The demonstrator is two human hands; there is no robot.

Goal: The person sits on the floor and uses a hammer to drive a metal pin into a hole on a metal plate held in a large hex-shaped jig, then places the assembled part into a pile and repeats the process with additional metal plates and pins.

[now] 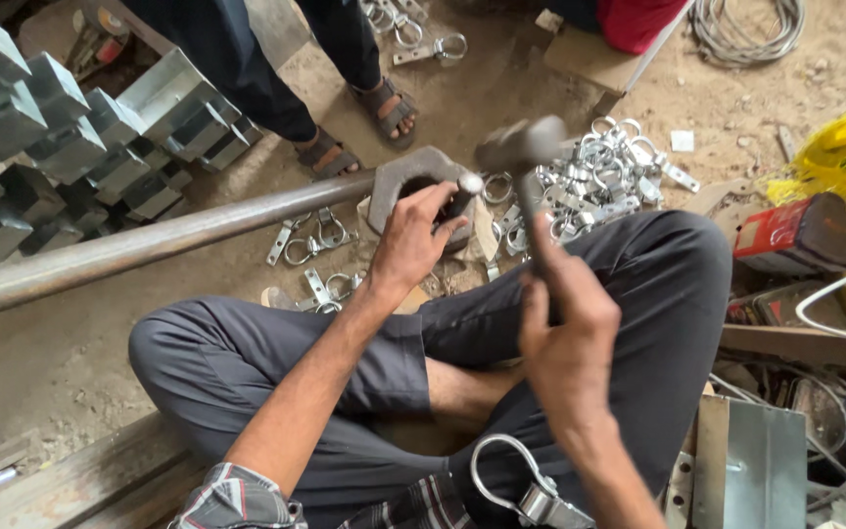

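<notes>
Left hand (413,235) clamps a short steel punch (464,192) against the rough block (413,171); right hand (565,338) grips a blurred hammer (524,147).

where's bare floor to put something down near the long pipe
Bare sandy floor lies below the long pipe, left of the person's knee. Beyond the hammer, the clamp pile crowds the floor; metal boxes fill the upper left.

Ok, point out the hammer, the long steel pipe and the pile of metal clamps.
hammer (521,147), head view, on its blurred grey head.
long steel pipe (149,242), head view, mid-length on its upper side.
pile of metal clamps (604,176), head view, middle of the heap.
</notes>
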